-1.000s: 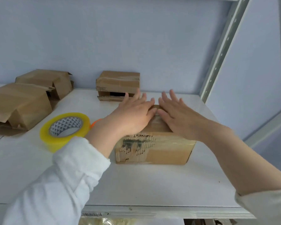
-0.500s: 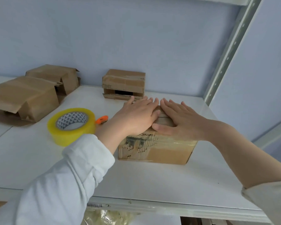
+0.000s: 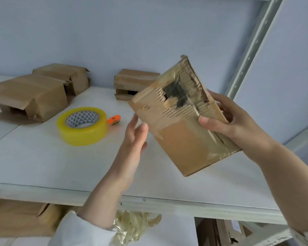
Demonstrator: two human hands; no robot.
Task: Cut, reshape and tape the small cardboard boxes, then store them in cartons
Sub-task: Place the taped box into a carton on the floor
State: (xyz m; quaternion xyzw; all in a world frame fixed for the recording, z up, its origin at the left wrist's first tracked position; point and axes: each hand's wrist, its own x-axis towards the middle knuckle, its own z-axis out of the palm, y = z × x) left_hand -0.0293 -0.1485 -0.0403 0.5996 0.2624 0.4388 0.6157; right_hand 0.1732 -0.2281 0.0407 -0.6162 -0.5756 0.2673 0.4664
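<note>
A small taped cardboard box (image 3: 181, 132) with a torn, scuffed face hangs tilted in the air above the white shelf (image 3: 43, 157). My right hand (image 3: 229, 121) grips its right side, thumb on the front face and fingers behind. Beside the box's left edge my left hand (image 3: 133, 141) is held with relaxed, straight fingers, thumb near the cardboard, holding nothing. A yellow roll of tape (image 3: 82, 126) lies flat on the shelf to the left, with a small orange cutter (image 3: 114, 119) just behind it.
Three more cardboard boxes stand on the shelf: two large ones with loose flaps (image 3: 30, 96) (image 3: 64, 77) at the left, one small (image 3: 130, 82) at the back wall. A perforated metal upright (image 3: 252, 47) rises at the right. Cartons (image 3: 16, 217) and crumpled plastic (image 3: 133, 226) sit below the shelf.
Both hands were pressing flat on the box's top as it stood on the shelf. Now my right hand has lifted and tilted the box, and my left hand has come off it.
</note>
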